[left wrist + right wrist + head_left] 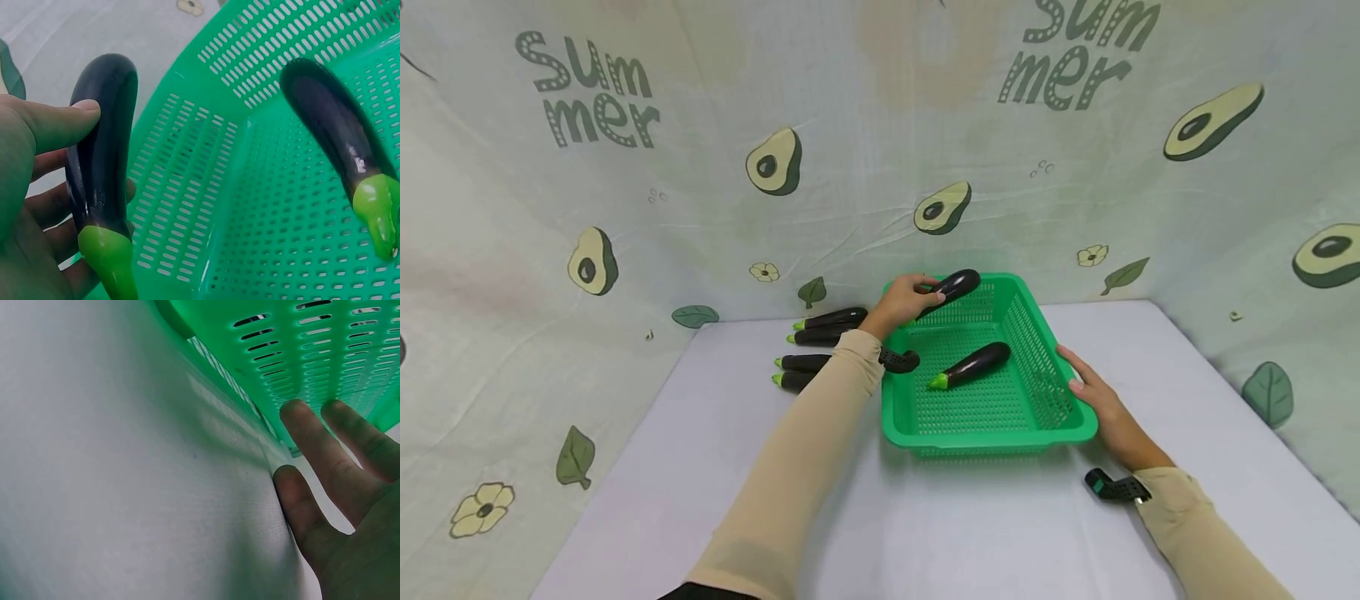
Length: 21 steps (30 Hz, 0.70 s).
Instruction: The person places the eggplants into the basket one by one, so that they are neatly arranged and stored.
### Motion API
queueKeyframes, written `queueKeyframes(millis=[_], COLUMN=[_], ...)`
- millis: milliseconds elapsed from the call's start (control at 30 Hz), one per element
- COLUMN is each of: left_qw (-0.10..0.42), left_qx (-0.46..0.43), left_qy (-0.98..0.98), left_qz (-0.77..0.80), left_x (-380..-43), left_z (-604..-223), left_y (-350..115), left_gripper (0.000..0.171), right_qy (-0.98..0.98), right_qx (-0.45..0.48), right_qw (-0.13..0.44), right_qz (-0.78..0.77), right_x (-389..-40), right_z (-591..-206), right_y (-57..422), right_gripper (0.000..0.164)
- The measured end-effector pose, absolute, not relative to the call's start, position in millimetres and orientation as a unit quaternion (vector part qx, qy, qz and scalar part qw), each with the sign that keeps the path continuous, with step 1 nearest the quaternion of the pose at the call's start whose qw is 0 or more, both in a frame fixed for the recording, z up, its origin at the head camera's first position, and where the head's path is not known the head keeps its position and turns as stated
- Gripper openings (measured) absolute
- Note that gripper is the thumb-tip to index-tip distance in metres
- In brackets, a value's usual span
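Right hand (1108, 412): fingers spread, against right side of green perforated basket (985, 440). Loose eggplant (976, 366) lies in it. Left hand (898, 303) pinches held eggplant (958, 286) over basket's far-left part. I count four more eggplants (805, 362) left, partly arm-hidden. Avocado-print cloth (850, 75) behind.

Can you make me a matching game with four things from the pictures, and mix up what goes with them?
Things:
1. Left hand
2. Basket
3. Right hand
4. Table

Clues:
A. Pale, underneath everything else here
B. By the basket's right side, fingers out straight
C. Green, with lots of holes
D. Gripping an eggplant

Right pairs: 1-D, 2-C, 3-B, 4-A.
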<state>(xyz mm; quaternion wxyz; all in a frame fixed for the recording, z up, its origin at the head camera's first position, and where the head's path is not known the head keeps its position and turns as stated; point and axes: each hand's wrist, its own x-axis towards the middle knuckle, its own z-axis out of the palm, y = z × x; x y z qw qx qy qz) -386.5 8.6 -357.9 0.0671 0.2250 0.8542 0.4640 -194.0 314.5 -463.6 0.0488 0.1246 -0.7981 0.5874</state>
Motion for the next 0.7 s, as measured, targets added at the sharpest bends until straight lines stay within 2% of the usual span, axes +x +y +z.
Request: queueKeyframes(millis=[700], left_qw=[0.091], left_qx=[0.24], left_qy=[0.883], left_qz=[0.394], left_x=[-402], left_z=[-367], left_y=[29], left_gripper=[0.043], right_qy=[-0.802], right_qx=[0.111], right_qw=[0.039], right_qz=[0.586], right_x=[-195], right_z=[-461], right_y=[313], right_gripper=[0.058])
